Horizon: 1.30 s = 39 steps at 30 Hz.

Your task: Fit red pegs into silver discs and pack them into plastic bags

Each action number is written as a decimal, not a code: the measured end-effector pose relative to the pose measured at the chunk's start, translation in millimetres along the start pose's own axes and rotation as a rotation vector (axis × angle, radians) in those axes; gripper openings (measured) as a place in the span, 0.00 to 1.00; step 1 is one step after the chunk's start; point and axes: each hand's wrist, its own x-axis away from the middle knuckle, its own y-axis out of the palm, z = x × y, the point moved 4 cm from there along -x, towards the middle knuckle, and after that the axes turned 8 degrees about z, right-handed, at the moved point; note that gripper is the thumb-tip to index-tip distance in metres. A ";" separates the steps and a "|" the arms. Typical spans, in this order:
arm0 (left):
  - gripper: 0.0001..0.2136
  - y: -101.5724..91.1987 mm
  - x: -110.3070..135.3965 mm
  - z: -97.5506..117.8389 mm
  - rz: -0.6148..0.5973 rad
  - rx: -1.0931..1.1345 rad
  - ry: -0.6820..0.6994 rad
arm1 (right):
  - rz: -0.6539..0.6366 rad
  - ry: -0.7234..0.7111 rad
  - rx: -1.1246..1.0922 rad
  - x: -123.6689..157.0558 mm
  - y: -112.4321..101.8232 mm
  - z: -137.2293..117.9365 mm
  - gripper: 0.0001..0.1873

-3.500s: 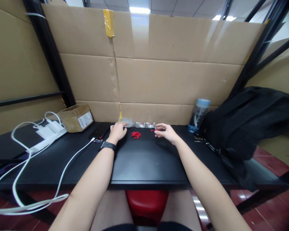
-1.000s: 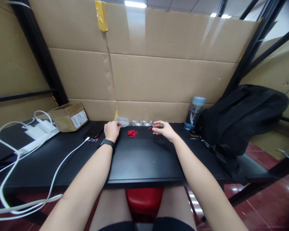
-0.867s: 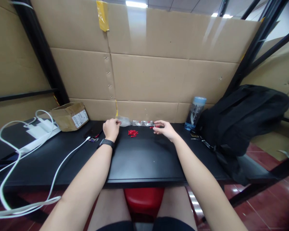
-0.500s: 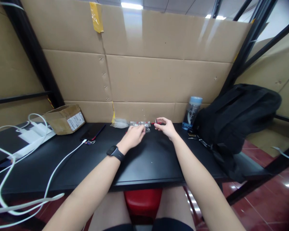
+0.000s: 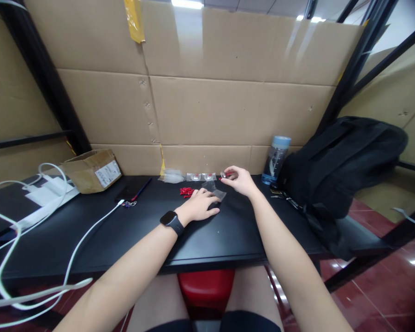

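Note:
My left hand (image 5: 199, 205), with a black smartwatch (image 5: 172, 222) on its wrist, lies low over the black desk, fingers spread. Its fingertips are at a clear plastic bag (image 5: 218, 195); a firm hold on it does not show. Just left of those fingers sits a small pile of red pieces (image 5: 186, 192). My right hand (image 5: 242, 182) is curled, thumb and fingers pinching a small round shiny piece (image 5: 223, 175). Red shows beside that piece, partly hidden by the fingers. Behind both hands, small clear packets (image 5: 201, 177) with round silvery contents lie in a row.
A stack of clear bags (image 5: 172, 175) lies by the cardboard wall. To the right stand a water bottle (image 5: 275, 159) and a black backpack (image 5: 346, 166). On the left are a phone (image 5: 133, 190), an open cardboard box (image 5: 90, 170) and white cables (image 5: 78, 246).
My left hand has come back toward me and slightly right, its fingers spreading. The red pile and the packet row now show more fully. My right hand stays nearly in place.

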 end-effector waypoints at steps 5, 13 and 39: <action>0.21 3.4 0.1 -3.0 -0.065 0.051 -0.039 | -0.321 -0.056 0.313 9.1 -2.7 -14.1 0.14; 0.20 4.6 0.2 2.2 -0.198 0.127 -0.070 | -0.522 0.100 0.461 13.4 -4.8 0.2 0.13; 0.21 1.3 1.5 1.2 -0.248 0.146 -0.120 | -0.284 -0.121 0.497 9.6 40.8 13.6 0.17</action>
